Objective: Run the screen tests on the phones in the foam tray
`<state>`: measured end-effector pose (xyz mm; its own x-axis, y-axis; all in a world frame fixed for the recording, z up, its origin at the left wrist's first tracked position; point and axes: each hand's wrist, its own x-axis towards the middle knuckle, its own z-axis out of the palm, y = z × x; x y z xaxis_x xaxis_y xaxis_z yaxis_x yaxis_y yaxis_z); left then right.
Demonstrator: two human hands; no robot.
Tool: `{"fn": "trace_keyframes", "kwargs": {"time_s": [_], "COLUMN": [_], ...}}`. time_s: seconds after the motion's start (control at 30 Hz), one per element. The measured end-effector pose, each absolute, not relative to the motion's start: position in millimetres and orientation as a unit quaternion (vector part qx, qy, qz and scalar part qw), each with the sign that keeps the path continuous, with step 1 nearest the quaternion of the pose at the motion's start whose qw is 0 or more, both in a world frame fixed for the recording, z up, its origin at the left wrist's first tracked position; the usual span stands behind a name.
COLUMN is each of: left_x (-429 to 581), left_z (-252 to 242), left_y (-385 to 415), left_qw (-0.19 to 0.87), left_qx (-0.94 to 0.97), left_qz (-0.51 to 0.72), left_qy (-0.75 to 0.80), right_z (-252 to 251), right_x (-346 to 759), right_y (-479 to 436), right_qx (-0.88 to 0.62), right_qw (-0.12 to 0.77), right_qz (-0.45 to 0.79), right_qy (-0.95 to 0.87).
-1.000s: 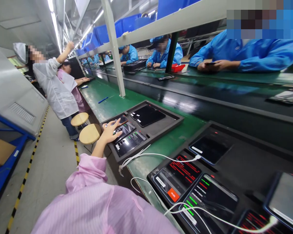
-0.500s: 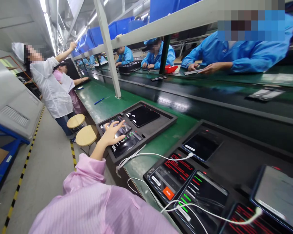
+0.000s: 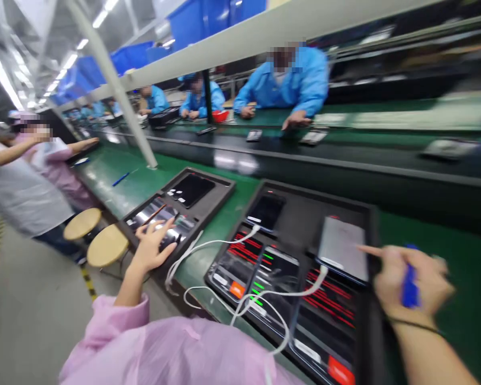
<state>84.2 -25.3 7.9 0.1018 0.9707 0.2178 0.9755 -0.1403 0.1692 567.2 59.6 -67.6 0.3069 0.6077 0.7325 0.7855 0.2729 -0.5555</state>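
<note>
1. The left hand [image 3: 150,247] reaches out to the far-left dark tray [image 3: 220,188], fingers spread, fingertips resting on the lit phone [image 3: 166,227] in the tray's near rows; it grips nothing.
2. A dark, unlit phone [image 3: 191,189] lies in the same tray, farther back.
3. The right hand [image 3: 411,280] is at the near right, curled around a blue pen [image 3: 409,283], with the index finger stretched out toward the left.
4. That fingertip is at or just beside the near edge of a grey phone [image 3: 340,247] lying screen-down in the nearer, larger tray [image 3: 369,224]; motion blur keeps me from telling whether it touches.
5. In this larger tray, phones with red and green text on their screens [image 3: 264,267] lie side by side, and white cables [image 3: 208,246] run into them from the bench edge.
6. Both trays sit on a green bench [image 3: 144,182], with a dark conveyor belt [image 3: 344,160] beyond.
7. Across the belt, people in blue coats [image 3: 300,80] work at phones.
8. To the far left, two round stools [image 3: 104,246] stand by people in white and pink.
</note>
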Motion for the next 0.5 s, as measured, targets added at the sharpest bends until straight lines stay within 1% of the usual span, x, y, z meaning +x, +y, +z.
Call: {"fn": "trace_keyframes", "kwargs": {"time_s": [0.03, 0.1, 0.13, 0.17, 0.2, 0.33, 0.5], "left_x": [88.4, 104.5, 117.0, 132.3, 149.8, 221.4, 270.6], "left_z": [8.4, 8.9, 9.0, 9.1, 9.3, 13.6, 34.9], "left_y": [-27.8, -31.4, -33.0, -34.7, -36.8, -45.7, -46.6], "left_qw": [0.04, 0.071, 0.064, 0.048, 0.028, -0.028, -0.073], "left_qx": [-0.75, -0.774, -0.789, -0.806, -0.827, -0.901, -0.934], "left_qz": [-0.172, -0.232, -0.254, -0.272, -0.278, -0.234, -0.156], "left_qy": [-0.638, -0.585, -0.556, -0.523, -0.487, -0.364, -0.312], "right_z": [-65.8, -61.8, -59.9, -58.2, -56.9, -54.2, -48.8], "right_x": [566.5, 562.7, 560.3, 558.0, 555.9, 551.3, 550.6], "right_y": [57.5, 55.7, 55.6, 55.6, 55.7, 53.7, 43.9], "right_qx": [-0.587, -0.596, -0.597, -0.582, -0.58, -0.589, -0.606], "right_qw": [0.56, 0.545, 0.536, 0.531, 0.523, 0.509, 0.556], "right_qz": [-0.057, -0.061, -0.052, 0.003, 0.017, 0.032, 0.058], "right_qy": [-0.581, -0.587, -0.595, -0.617, -0.624, -0.627, -0.566]}}
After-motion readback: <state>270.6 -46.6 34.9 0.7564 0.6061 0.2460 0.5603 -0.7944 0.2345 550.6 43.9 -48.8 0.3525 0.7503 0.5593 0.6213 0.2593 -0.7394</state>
